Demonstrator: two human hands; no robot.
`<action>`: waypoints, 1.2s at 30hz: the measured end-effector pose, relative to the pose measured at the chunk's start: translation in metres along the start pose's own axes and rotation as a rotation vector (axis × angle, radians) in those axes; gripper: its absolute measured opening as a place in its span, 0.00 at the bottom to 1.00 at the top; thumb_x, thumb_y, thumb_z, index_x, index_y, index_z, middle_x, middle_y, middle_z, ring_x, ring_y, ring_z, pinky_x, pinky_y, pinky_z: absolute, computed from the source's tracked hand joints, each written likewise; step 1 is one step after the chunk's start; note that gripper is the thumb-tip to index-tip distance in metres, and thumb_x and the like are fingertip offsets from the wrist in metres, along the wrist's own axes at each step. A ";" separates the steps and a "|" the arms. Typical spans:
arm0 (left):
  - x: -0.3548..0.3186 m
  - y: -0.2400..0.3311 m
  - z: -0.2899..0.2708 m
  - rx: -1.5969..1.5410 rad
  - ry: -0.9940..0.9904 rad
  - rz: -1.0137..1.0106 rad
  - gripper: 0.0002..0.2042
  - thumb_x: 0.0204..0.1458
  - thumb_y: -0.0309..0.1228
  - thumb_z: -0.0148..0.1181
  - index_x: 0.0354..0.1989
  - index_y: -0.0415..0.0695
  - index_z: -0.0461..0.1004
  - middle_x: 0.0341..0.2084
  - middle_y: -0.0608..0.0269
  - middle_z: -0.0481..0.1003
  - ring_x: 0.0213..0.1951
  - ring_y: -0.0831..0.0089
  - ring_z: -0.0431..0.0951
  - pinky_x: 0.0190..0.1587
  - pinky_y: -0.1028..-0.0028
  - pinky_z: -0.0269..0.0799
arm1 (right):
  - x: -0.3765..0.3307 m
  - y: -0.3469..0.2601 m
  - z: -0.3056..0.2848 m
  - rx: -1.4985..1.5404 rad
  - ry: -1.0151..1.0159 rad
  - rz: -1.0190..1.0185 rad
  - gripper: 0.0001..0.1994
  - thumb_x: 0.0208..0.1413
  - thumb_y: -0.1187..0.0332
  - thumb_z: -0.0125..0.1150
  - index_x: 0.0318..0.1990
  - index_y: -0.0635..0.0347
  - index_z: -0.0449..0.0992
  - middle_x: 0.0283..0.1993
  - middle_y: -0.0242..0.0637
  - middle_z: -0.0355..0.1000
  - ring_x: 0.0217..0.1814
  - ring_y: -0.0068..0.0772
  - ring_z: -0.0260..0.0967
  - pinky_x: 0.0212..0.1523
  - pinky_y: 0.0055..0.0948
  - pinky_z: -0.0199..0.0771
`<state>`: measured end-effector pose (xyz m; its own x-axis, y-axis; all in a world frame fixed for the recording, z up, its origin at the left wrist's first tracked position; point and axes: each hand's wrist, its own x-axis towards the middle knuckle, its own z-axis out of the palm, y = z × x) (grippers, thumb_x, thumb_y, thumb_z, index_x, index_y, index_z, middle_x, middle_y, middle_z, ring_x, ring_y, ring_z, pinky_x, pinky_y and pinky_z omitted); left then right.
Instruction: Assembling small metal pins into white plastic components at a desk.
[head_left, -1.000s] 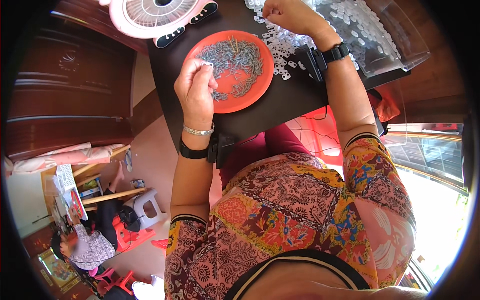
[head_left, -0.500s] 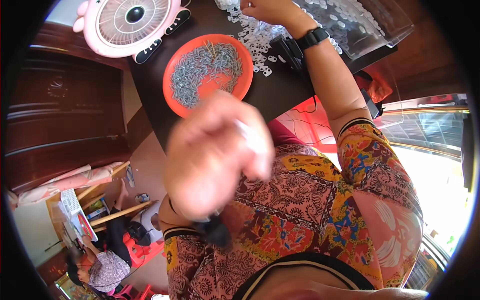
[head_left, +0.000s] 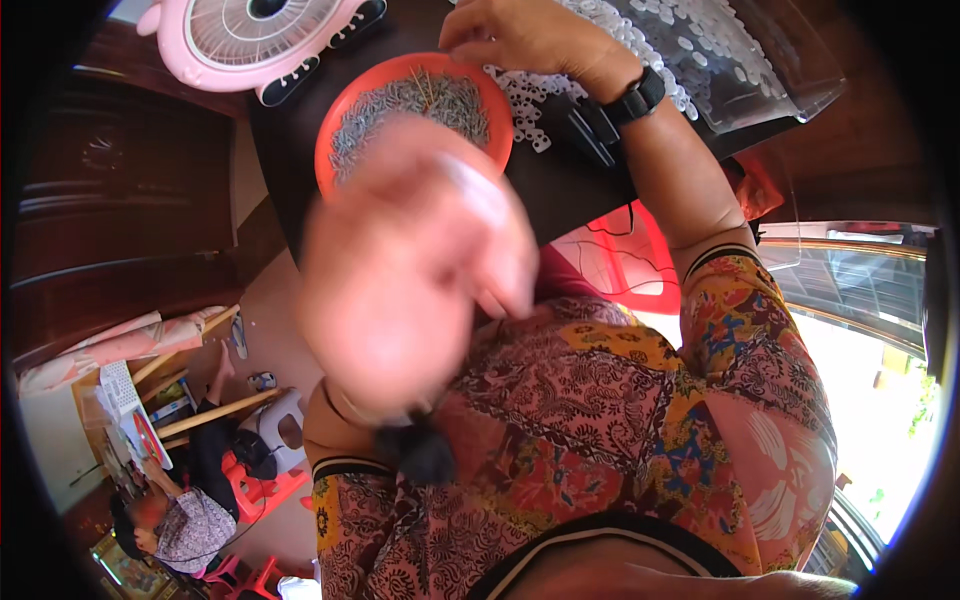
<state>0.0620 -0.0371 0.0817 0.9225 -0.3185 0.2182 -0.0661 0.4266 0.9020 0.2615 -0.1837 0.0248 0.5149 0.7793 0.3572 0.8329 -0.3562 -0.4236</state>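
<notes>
Work looks mid-run, as a judgement: the orange dish (head_left: 345, 150) on the black table (head_left: 290, 200) holds a heap of small grey metal pieces, and white plastic pieces (head_left: 530, 110) lie loose beside it and fill the clear tray (head_left: 790, 80), both lots too many to count. Left hand (head_left: 410, 270) is raised close to the camera and blurred (grip cannot be told). Right hand (head_left: 525, 35) rests, fingers curled, on the white pieces; count: one dish, one tray, one pink fan (head_left: 260, 35).
</notes>
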 end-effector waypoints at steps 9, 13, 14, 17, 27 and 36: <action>0.024 -0.030 -0.097 0.145 0.625 0.242 0.08 0.53 0.31 0.49 0.27 0.40 0.68 0.17 0.63 0.66 0.18 0.72 0.67 0.22 0.77 0.59 | 0.009 -0.032 0.049 -0.061 -0.258 -0.196 0.12 0.43 0.67 0.64 0.35 0.60 0.76 0.37 0.39 0.70 0.42 0.46 0.69 0.41 0.39 0.70; 0.026 -0.040 -0.104 0.133 0.626 0.200 0.07 0.53 0.31 0.50 0.27 0.41 0.68 0.18 0.63 0.66 0.21 0.70 0.67 0.24 0.75 0.58 | 0.011 -0.033 0.053 -0.078 -0.235 -0.224 0.08 0.44 0.70 0.62 0.33 0.60 0.75 0.36 0.38 0.70 0.42 0.44 0.69 0.40 0.38 0.70; 0.026 -0.042 -0.104 0.141 0.633 0.189 0.07 0.53 0.31 0.50 0.27 0.41 0.68 0.18 0.63 0.66 0.21 0.71 0.67 0.24 0.75 0.58 | 0.011 -0.035 0.052 -0.057 -0.220 -0.215 0.08 0.43 0.70 0.62 0.33 0.59 0.74 0.34 0.39 0.70 0.41 0.46 0.69 0.40 0.39 0.69; 0.028 -0.045 -0.104 0.172 0.666 0.164 0.07 0.53 0.31 0.50 0.27 0.40 0.68 0.17 0.63 0.66 0.20 0.71 0.68 0.24 0.75 0.59 | 0.013 -0.036 0.048 -0.073 -0.192 -0.275 0.06 0.49 0.70 0.60 0.33 0.61 0.73 0.31 0.35 0.71 0.36 0.37 0.71 0.38 0.32 0.71; 0.032 -0.053 -0.100 0.261 0.596 0.095 0.08 0.54 0.30 0.49 0.28 0.39 0.68 0.18 0.65 0.68 0.19 0.76 0.68 0.22 0.80 0.59 | 0.018 -0.039 0.029 0.346 0.079 0.012 0.12 0.58 0.63 0.55 0.30 0.64 0.70 0.25 0.46 0.69 0.26 0.44 0.68 0.28 0.36 0.65; 0.033 -0.060 -0.087 0.348 0.512 0.093 0.06 0.55 0.29 0.52 0.28 0.41 0.68 0.18 0.69 0.68 0.20 0.84 0.66 0.22 0.85 0.59 | 0.014 -0.029 0.033 0.719 0.020 0.007 0.11 0.62 0.64 0.54 0.36 0.64 0.72 0.32 0.26 0.69 0.35 0.14 0.65 0.38 0.17 0.68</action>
<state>0.1291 0.0007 0.0026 0.9666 0.1893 0.1730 -0.1951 0.1049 0.9752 0.2374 -0.1454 0.0149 0.5292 0.7660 0.3649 0.4932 0.0722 -0.8669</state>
